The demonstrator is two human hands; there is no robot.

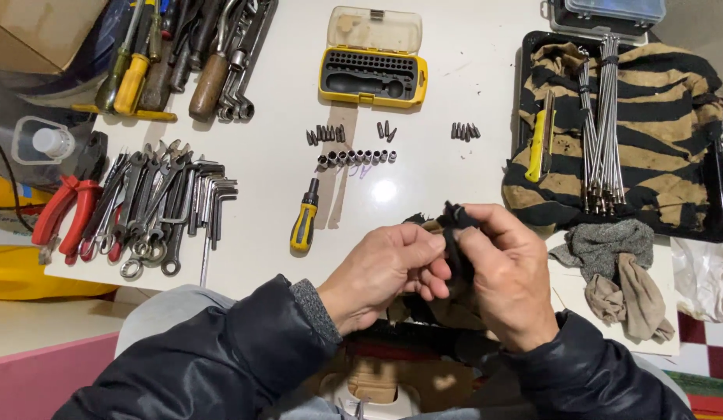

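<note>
Both my hands meet over the near edge of the white table (424,167). My left hand (381,272) and my right hand (509,276) pinch a dark, dirty cloth (455,241) between their fingers; a small object may be wrapped inside it, hidden from view. Just beyond the hands lies a short yellow-and-black screwdriver handle (304,219). Further back are a row of small sockets (357,157) and little groups of driver bits (326,134). An open yellow bit case (372,76) with a clear lid stands behind them.
Wrenches and hex keys (163,206) with red-handled pliers (62,214) lie at left, larger screwdrivers (136,70) behind. At right a black tray (715,210) holds a striped cloth, long metal rods (603,124) and a yellow tool (539,148). Grey rags (618,268) lie near it.
</note>
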